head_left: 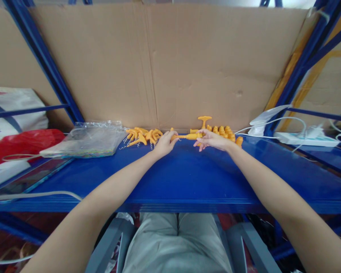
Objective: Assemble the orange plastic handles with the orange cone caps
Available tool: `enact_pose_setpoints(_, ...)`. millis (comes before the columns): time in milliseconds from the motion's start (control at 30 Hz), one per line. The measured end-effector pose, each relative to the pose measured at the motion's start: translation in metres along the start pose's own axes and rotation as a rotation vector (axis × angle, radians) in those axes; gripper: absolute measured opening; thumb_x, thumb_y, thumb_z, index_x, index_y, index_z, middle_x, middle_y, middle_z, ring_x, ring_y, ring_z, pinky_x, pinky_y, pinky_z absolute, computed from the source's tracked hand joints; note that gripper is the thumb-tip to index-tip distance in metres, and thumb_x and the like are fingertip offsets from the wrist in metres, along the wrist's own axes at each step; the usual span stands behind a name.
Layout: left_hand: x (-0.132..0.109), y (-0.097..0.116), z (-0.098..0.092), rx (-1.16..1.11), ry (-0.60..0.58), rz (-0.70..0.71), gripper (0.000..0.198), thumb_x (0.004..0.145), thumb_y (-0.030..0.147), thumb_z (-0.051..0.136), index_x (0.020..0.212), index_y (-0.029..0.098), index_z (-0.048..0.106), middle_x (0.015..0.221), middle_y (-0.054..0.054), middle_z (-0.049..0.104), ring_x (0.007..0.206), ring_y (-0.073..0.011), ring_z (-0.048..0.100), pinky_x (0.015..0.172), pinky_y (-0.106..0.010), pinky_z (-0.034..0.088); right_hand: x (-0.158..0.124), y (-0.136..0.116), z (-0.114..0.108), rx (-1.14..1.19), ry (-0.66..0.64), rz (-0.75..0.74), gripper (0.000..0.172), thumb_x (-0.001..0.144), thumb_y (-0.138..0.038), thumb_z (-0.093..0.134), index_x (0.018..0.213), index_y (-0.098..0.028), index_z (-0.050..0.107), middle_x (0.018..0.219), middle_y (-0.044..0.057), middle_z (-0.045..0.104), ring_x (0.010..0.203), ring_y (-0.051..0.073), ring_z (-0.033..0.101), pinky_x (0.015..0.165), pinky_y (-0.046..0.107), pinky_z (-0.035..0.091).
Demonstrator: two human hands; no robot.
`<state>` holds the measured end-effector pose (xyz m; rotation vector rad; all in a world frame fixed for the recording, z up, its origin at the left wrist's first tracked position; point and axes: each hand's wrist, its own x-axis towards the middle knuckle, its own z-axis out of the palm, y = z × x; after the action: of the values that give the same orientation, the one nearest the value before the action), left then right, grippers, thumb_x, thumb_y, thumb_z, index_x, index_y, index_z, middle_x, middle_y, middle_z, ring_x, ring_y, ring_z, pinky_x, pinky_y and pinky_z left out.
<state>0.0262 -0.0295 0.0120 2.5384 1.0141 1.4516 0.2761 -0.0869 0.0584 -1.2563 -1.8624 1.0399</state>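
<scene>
Head view (only one). Landmark = blue tabletop (193, 178). Yellow tool (192, 136) is held across btwn the hands, over the tabletop's back part, roughly mid-width. Looks bright yellow-orange, slim, lying approx. level; narrow ridged or twisted stem toward the L end, thicker smooth body toward the R. A bit of handle shows at the L hand's fingertips.

L hand (167, 142): fingers curled in, closed on the handle end. R hand (211, 139): thumb + forefinger pinched on the thick end, other fingers loosely spread below, w/ a bit more yellow showing near them.

Along the tabletop's back edge, L of centre: pile of yellow handles (142, 137) w/ metal spirals, tangled. R of centre, same edge: yellow sleeves (222, 131) bunched in rows, plus a T-shaped piece (204, 120) upright by the cardboard (216, 57) behind. Tabletop's L part: clear plastic bags (88, 140), stacked flat. Off its R part, toward the back: white power strip (307, 139) w/ cables.

Hard to make out: both tool ends are partly hidden by fingers, so can't tell if stem + body are one pc or two. R hand + forearm cover some sleeves; count unclear. Pile too small/blurred to separate pcs. Forearms cut off at the bottom.
</scene>
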Motion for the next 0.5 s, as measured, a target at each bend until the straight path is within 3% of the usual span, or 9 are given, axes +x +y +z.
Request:
enact_pose_setpoints(100,-0.001,0.0,-0.002,0.001,-0.008,0.014,0.007,0.089,0.025,0.059,0.095,0.022,0.06,0.091,-0.005,0.067,0.09,-0.0214,0.064,0.091,-0.037,0.052,0.001,0.0,0.003,0.004,-0.013,-0.012,0.04,0.094,-0.06,0.054,0.104,-0.022,0.051,0.086,0.009,0.077,0.058,0.016,0.068,0.064,0.032,0.056)
enact_pose_setpoints(333,0.0,0.005,-0.002,-0.034,0.0,0.0,0.006,0.086,0.022,0.063,0.092,0.022,0.061,0.091,-0.005,0.068,0.091,-0.0217,0.065,0.09,-0.036,0.052,0.007,0.002,0.008,-0.114,0.091,0.075,0.079,0.084,-0.087,0.024,0.081,-0.019,0.063,0.063,0.012,0.069,0.048,0.018,0.062,0.054,0.033,0.053)
enact_pose_setpoints(500,0.002,0.011,-0.002,-0.079,0.002,-0.058,0.008,0.084,0.019,0.065,0.088,0.022,0.06,0.084,-0.002,0.067,0.085,-0.0191,0.065,0.087,-0.033,0.052,0.01,0.004,0.005,-0.157,0.107,0.092,0.085,0.084,-0.087,0.016,0.087,-0.019,0.068,0.071,0.015,0.072,0.051,0.019,0.064,0.056,0.034,0.055)
